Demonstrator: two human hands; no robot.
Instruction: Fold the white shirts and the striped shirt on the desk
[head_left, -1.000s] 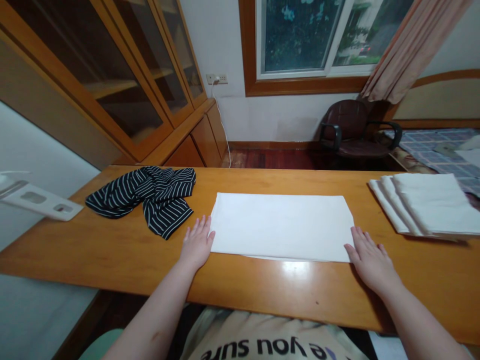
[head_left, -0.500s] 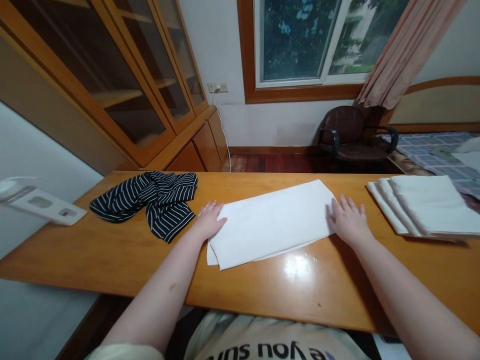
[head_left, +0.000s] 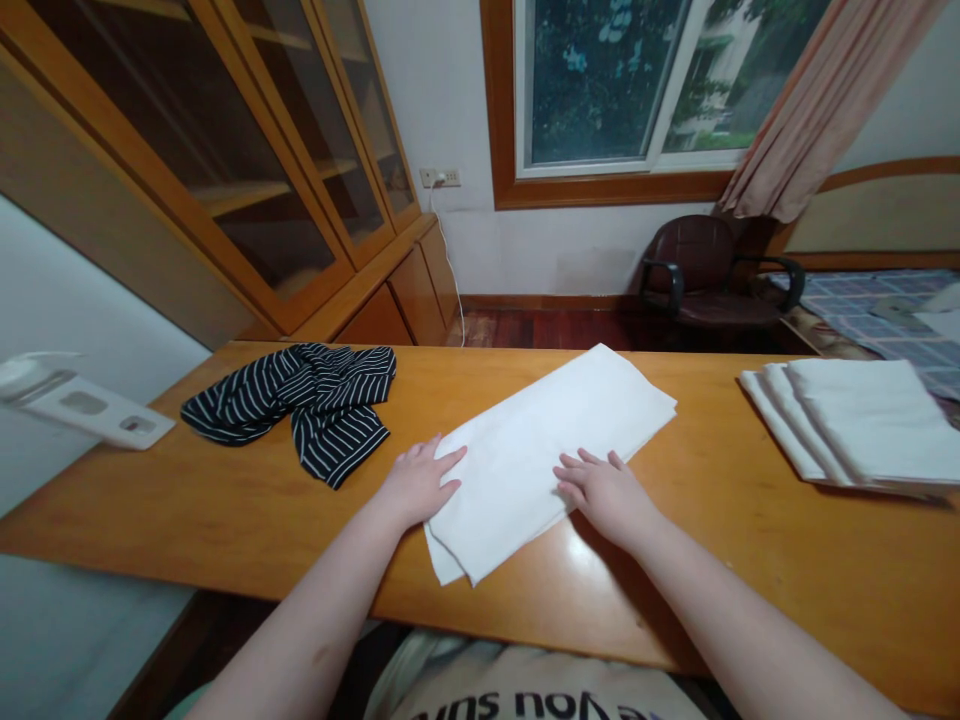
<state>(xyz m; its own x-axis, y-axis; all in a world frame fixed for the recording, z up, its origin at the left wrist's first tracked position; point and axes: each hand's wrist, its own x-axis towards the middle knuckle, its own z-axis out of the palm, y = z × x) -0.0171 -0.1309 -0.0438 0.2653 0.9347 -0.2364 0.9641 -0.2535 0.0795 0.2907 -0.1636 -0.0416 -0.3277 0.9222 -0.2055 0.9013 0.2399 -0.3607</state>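
A folded white cloth (head_left: 525,450) lies flat and aslant on the wooden table (head_left: 750,570), with one far corner right by the table's far edge and its near left end close to the near edge; at that end the layers do not line up, and a lower one shows past the upper. The left hand (head_left: 420,485) lies open over the cloth's left end, thumb and fingers spread, gripping nothing. The right hand (head_left: 604,495) is open too, fingers slightly bent and apart, its fingertips over the cloth's near long side; it has nothing clasped, though how firmly it presses I cannot tell. Toward the table's far left corner lies a rumpled black-and-white striped garment (head_left: 300,400), well clear of the cloth. A stack of folded white cloths (head_left: 862,425) sits toward the right end, near the far edge. A white plastic object (head_left: 94,405) juts in over the left edge. Past the far edge stand a glass-doored cabinet (head_left: 346,285) and a dark armchair (head_left: 694,265).
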